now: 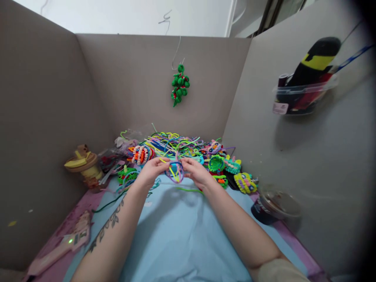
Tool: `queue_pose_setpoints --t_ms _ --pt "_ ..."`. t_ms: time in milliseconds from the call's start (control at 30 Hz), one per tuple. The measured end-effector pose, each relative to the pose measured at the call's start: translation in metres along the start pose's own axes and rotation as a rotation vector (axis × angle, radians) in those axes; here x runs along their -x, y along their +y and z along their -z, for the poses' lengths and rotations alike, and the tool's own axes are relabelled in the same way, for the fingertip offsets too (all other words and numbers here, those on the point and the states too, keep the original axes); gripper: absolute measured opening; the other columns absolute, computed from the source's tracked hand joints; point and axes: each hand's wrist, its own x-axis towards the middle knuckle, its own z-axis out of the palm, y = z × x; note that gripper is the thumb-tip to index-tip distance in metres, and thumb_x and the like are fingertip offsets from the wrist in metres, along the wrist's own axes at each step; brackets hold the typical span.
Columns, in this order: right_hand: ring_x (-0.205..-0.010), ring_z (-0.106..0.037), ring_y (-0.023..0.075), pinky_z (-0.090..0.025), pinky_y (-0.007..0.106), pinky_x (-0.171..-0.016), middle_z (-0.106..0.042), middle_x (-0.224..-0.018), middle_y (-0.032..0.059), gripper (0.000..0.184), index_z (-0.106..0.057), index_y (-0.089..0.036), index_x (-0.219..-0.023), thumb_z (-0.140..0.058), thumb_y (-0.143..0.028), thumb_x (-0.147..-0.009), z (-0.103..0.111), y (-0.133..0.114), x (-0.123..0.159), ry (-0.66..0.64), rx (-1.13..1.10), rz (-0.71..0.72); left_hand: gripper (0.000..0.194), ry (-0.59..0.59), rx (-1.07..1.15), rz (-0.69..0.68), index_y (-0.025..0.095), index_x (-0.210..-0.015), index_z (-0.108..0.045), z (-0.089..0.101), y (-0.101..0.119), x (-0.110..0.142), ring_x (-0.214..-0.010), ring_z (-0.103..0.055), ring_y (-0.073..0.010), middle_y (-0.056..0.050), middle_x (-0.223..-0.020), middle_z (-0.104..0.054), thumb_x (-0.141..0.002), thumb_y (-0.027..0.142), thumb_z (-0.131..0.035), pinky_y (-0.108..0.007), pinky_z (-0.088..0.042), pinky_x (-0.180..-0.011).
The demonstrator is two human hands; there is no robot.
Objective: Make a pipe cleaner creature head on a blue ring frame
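Observation:
Between my two hands is a small looped piece of pipe cleaners [175, 181] in blue, purple and yellow, held up over the blue cloth. My left hand [153, 169] pinches its left side, with a yellow end by the fingertips. On the opposite side, the fingers of my right hand [194, 171] are closed on the piece. Behind the hands lies a heap of loose pipe cleaners [188, 144] in many colours. A striped orange and white pipe-cleaner figure [141, 155] sits beyond my left hand, and a green cup-shaped one [216, 163] beyond my right.
Blue cloth [182, 235] covers the table between grey panels. A pink glue gun-like tool [66, 244] with a green light lies left, below a yellow-brown container [86, 166]. At right stand a dark lidded tub [272, 207] and a wall-mounted holder [302, 98]. A green ornament [180, 86] hangs behind.

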Motion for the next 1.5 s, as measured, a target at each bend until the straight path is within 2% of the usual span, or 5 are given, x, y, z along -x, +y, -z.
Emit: queue_pose_setpoints --t_ms 100,233,600,1033,1500 --pt "-0.07 -0.052 0.012 -0.035 0.021 -0.054 -0.059 -0.081 -0.0015 0.031 -0.059 -0.021 -0.082 -0.07 -0.04 -0.06 -0.002 -0.002 0.0 0.178 -0.024 0.106 0.032 0.174 0.214 0.066 0.018 -0.091 -0.062 0.007 -0.002 -0.007 -0.056 -0.058 -0.0104 0.003 -0.063 -0.061 -0.062 0.023 -0.074 -0.025 -0.046 -0.059" --pt "-0.07 -0.052 0.014 -0.037 0.024 -0.06 -0.061 -0.078 0.0009 0.022 -0.06 -0.019 -0.069 -0.067 -0.04 -0.064 -0.006 -0.005 0.005 0.129 0.055 0.205 0.013 0.233 0.402 0.194 0.019 -0.084 -0.06 0.01 -0.004 -0.012 -0.053 -0.057 -0.0098 0.003 -0.061 -0.059 -0.072 0.018 -0.066 -0.027 -0.051 -0.058" --pt "-0.13 -0.027 0.0248 -0.018 0.039 -0.104 -0.053 -0.124 0.008 0.035 -0.069 -0.021 -0.081 -0.069 -0.051 -0.064 -0.018 -0.005 0.013 -0.026 0.216 0.315 0.012 0.152 0.422 0.166 0.015 -0.084 -0.061 -0.006 -0.011 -0.007 -0.054 -0.058 -0.0093 0.001 -0.064 -0.061 -0.073 0.016 -0.065 -0.023 -0.05 -0.056" --pt "-0.128 -0.03 0.024 -0.013 0.038 -0.105 -0.062 -0.108 0.0059 0.023 -0.062 -0.02 -0.064 -0.075 -0.039 -0.06 -0.019 0.004 0.012 0.001 0.055 0.26 0.046 0.187 0.402 -0.039 0.014 -0.094 -0.058 -0.008 -0.009 -0.004 -0.053 -0.053 -0.0072 0.003 -0.061 -0.058 -0.055 0.027 -0.079 -0.02 -0.043 -0.057" --pt "-0.092 -0.052 0.0201 -0.037 0.032 -0.081 -0.063 -0.092 0.0026 0.033 -0.065 -0.021 -0.086 -0.068 -0.046 -0.064 -0.013 0.001 0.004 0.186 -0.05 0.27 0.045 0.046 0.295 -0.019 0.015 -0.1 -0.057 -0.007 -0.009 -0.001 -0.062 -0.058 -0.0109 -0.002 -0.074 -0.063 -0.061 0.028 -0.076 -0.023 -0.045 -0.059"
